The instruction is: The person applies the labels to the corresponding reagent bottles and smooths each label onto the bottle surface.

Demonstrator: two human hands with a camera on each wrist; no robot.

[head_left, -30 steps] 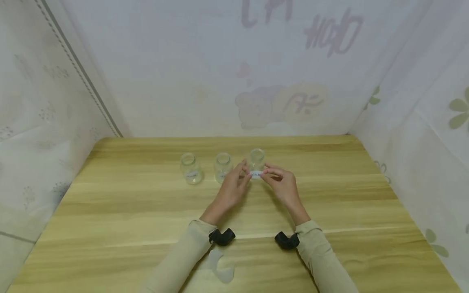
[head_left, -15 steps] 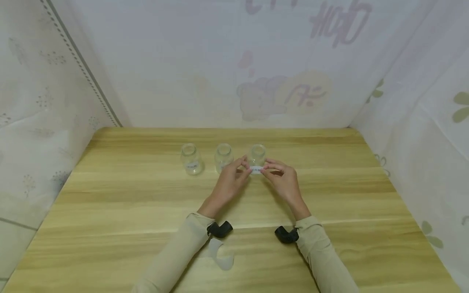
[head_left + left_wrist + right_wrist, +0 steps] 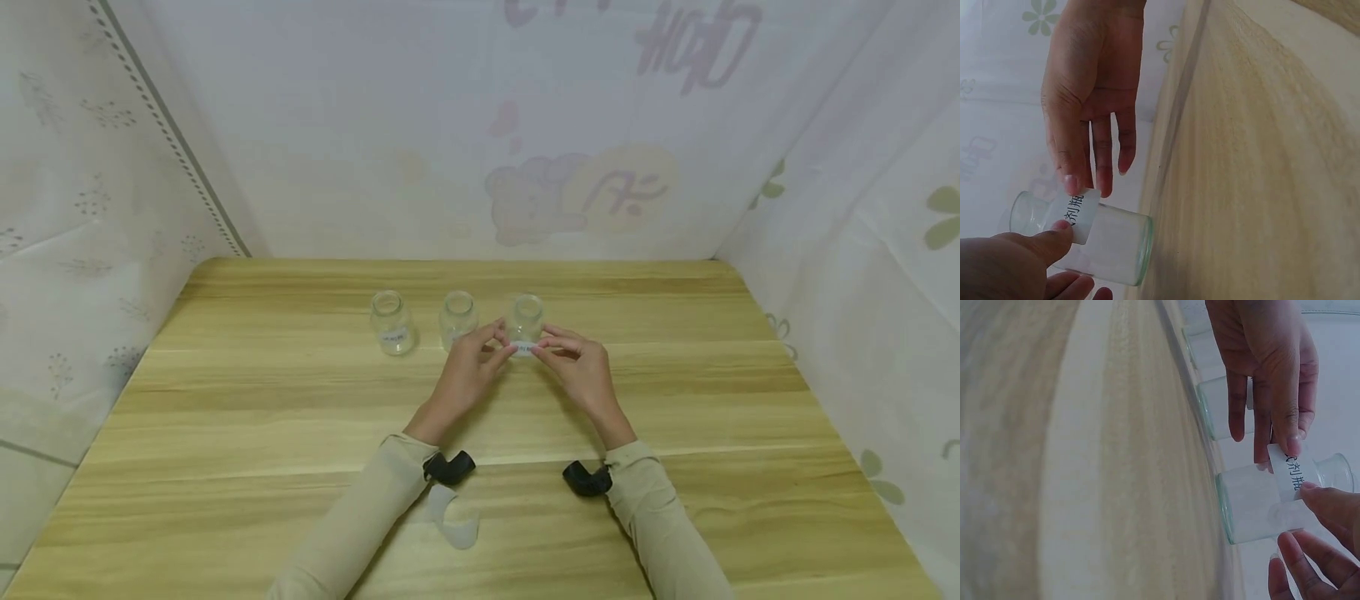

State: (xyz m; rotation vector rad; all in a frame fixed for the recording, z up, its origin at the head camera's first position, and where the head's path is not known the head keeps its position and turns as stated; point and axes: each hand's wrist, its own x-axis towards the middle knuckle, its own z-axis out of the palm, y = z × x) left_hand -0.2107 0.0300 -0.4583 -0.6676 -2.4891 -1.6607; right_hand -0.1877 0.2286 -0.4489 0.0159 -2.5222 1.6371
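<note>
Jointly, left hand (image 3: 467, 367) and right hand (image 3: 583, 371) pinching a white label (image 3: 523, 348) by its ends, upright glass jar (image 3: 528, 320) just behind.

On my feed I see a wood-grain table (image 3: 780, 492), a lettered far wall (image 3: 352, 133) — plant-printed left wall (image 3: 67, 242) and right wall (image 3: 847, 275) beside it.

The label (image 3: 1087, 215) at the fingers (image 3: 1069, 153) is white with black characters; the jar (image 3: 1121, 244) behind it is clear, its base edge greenish. On the near side of the fingers, the sleeves (image 3: 356, 517) are beige, the wrist pieces (image 3: 450, 468) black, the curved scrap (image 3: 461, 535) pale grey. Beneath the fingers the worktop (image 3: 697, 367) is banded in yellow-tan wood grain; beyond, the back wall (image 3: 337, 125) is pale lilac with faded pink lettering.
</note>
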